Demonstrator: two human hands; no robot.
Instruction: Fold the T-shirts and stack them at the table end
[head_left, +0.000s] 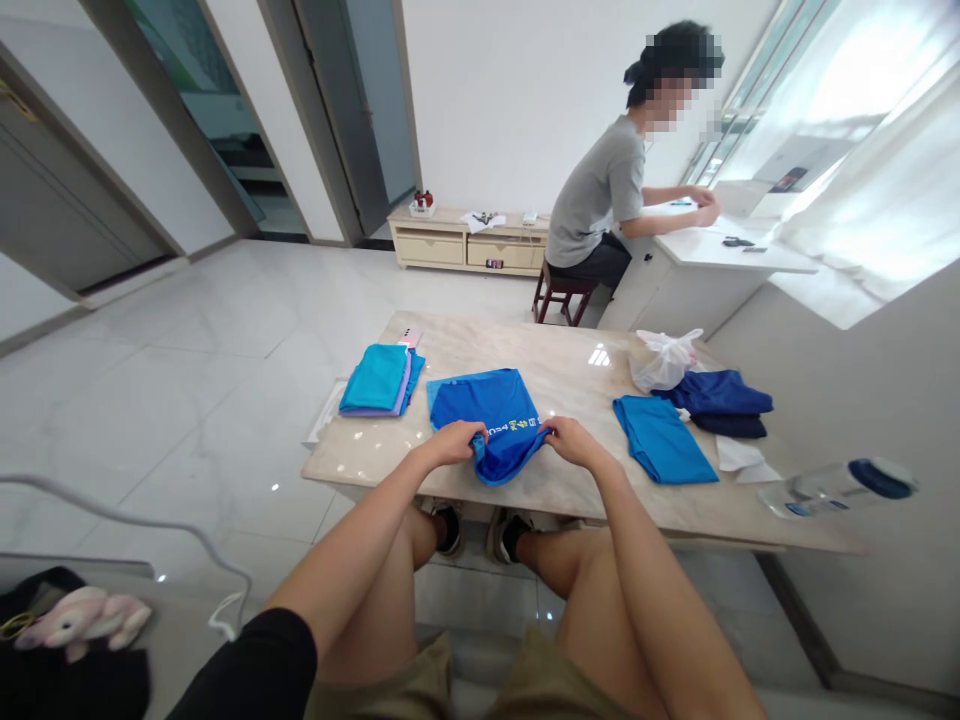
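The cloth (487, 405) lies on the near side of the table (585, 380), its near edge sagging in a curve between two hands. The left hand (455, 442) pinches that edge on one side and the right hand (576, 441) pinches it on the other. It looks thin, light and soft — likely to droop wherever unsupported, perhaps a little slippery, hardly fragile. The edge near its corners seems the surest hold, layers caught between thumb and fingers. The table is pale and glossy, so fabric would probably slide easily on it. A folded stack (375, 378) sits towards its left end; a folded blue piece (664, 440), a bag (660, 362) and a bottle (832, 490) are towards the right. Beyond, a co-worker (596, 195) sits on a stool (564, 290) at a white counter (697, 243); shiny floor (225, 400) spreads leftward.
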